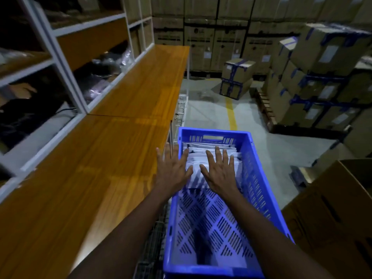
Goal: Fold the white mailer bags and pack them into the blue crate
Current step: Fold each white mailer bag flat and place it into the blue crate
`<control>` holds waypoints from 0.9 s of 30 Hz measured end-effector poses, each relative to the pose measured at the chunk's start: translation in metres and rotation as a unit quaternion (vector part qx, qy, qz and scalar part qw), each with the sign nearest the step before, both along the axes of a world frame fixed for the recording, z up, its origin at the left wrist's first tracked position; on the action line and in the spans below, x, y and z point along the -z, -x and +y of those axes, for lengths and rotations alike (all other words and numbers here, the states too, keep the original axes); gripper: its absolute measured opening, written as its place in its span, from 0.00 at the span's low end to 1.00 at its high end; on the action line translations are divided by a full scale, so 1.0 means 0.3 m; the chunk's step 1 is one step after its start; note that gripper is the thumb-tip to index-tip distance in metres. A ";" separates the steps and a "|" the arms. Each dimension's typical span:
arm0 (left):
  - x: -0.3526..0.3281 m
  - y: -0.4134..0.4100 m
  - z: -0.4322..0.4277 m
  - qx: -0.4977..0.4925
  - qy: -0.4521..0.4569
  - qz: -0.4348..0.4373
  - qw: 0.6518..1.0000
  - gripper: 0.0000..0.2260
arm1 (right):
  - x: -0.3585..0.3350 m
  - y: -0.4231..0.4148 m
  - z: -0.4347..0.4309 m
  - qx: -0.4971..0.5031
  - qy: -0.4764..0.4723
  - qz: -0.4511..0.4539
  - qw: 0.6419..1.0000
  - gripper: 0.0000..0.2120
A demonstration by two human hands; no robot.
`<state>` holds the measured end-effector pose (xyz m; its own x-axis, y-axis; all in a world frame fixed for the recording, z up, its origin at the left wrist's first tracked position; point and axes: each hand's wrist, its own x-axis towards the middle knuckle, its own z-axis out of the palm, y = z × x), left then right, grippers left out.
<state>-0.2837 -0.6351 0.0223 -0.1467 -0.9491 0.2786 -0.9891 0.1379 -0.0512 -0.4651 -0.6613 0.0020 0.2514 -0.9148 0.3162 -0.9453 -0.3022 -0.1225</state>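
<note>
A blue slotted crate (pixel 259 190) stands to the right of a long wooden table. Several folded white mailer bags (pixel 211 150) stand packed in a row at its far end. The near half of the crate floor is bare. My left hand (pixel 172 168) is flat with straight, spread fingers over the crate's left rim, its fingertips reaching the bags. My right hand (pixel 219 170) lies flat on the nearest bags, fingers spread. Neither hand grips anything.
The wooden table (pixel 112 141) runs along the left under white shelving (pixel 56 53) holding dark bagged goods. A wire basket (pixel 181 109) sits beyond the crate. Stacked cardboard boxes (pixel 314 77) fill the back and right. An open carton (pixel 334 208) stands at the near right.
</note>
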 end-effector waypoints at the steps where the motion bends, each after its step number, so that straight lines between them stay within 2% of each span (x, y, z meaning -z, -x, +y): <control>1: -0.004 -0.046 0.053 -0.007 0.019 0.011 1.000 0.29 | -0.019 -0.043 0.042 -0.011 0.011 -0.008 1.000 0.36; 6: -0.015 -0.286 0.386 -0.088 0.078 0.031 0.993 0.27 | -0.088 -0.307 0.270 -0.093 0.041 -0.024 0.995 0.29; 10: -0.037 -0.480 0.699 -0.191 0.058 0.049 0.979 0.27 | -0.100 -0.554 0.509 -0.175 0.027 -0.061 0.982 0.27; 13: -0.037 -0.593 0.937 -0.252 0.040 0.070 0.964 0.25 | -0.077 -0.712 0.688 -0.223 -0.001 -0.045 0.974 0.27; 21: 0.076 -0.795 1.406 -0.371 0.071 0.073 0.923 0.22 | 0.052 -0.994 1.064 -0.354 -0.052 -0.017 0.934 0.23; 25: 0.119 -0.873 1.531 -0.426 0.027 0.056 0.902 0.25 | 0.112 -1.091 1.179 -0.417 -0.055 -0.005 0.907 0.16; 27: 0.128 -0.923 1.573 -0.454 -0.008 0.039 0.890 0.24 | 0.134 -1.128 1.216 -0.439 -0.068 0.024 0.896 0.17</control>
